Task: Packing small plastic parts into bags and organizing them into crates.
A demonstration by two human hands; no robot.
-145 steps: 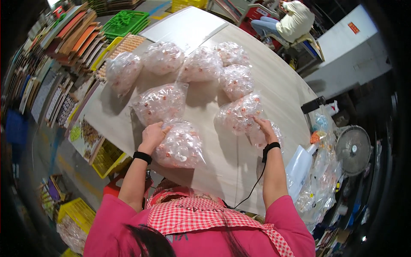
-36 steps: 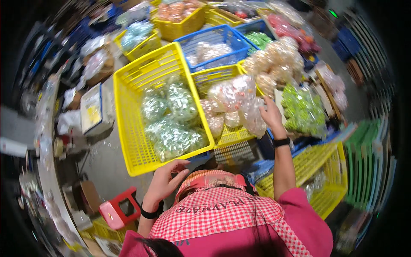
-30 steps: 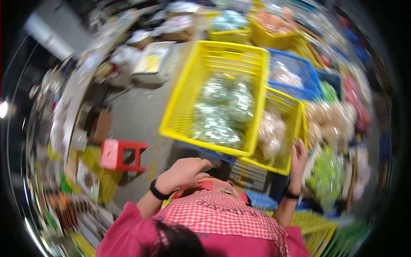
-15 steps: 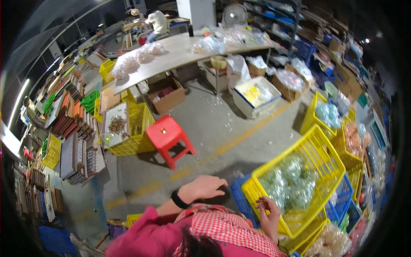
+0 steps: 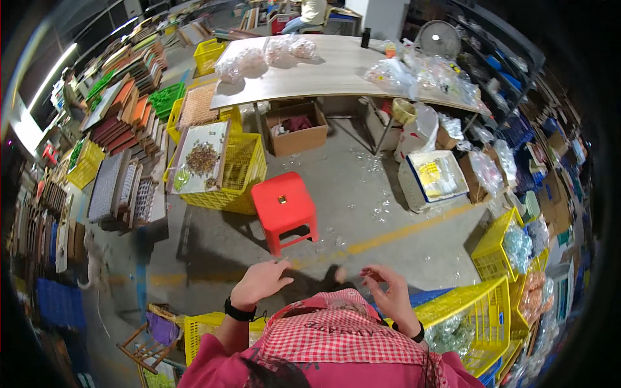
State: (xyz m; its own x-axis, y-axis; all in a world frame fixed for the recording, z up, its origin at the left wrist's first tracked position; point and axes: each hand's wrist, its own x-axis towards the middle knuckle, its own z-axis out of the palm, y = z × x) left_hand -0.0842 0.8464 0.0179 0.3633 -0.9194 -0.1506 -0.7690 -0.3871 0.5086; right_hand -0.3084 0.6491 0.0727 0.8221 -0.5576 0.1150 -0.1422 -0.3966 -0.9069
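Observation:
My left hand (image 5: 262, 282), with a black band at its wrist, hovers in front of me just below the red plastic stool (image 5: 278, 187). Its thumb stands apart from the fingers and it holds nothing. Level with it on the right, my right hand (image 5: 389, 296) is raised with loosely bent, parted fingers and nothing visible in them. Close beside that hand is a yellow crate (image 5: 497, 310) with clear bags of greenish things (image 5: 449, 333). Beyond the stool, a tray (image 5: 213, 139) of small brownish pieces rests on another yellow crate (image 5: 242, 171).
A long pale table (image 5: 330, 71) with filled clear bags crosses the far side. Beneath it stands a cardboard box (image 5: 304, 142). A white bin (image 5: 420, 194) is at right, near more yellow crates. A small wooden chair (image 5: 139, 349) stands at lower left; stacked boards (image 5: 119, 123) line the left.
My body and view have turned to the right, away from the yellow crate of bags toward the stool and table. My right hand has left the crate's edge and both hands are now in front of me.

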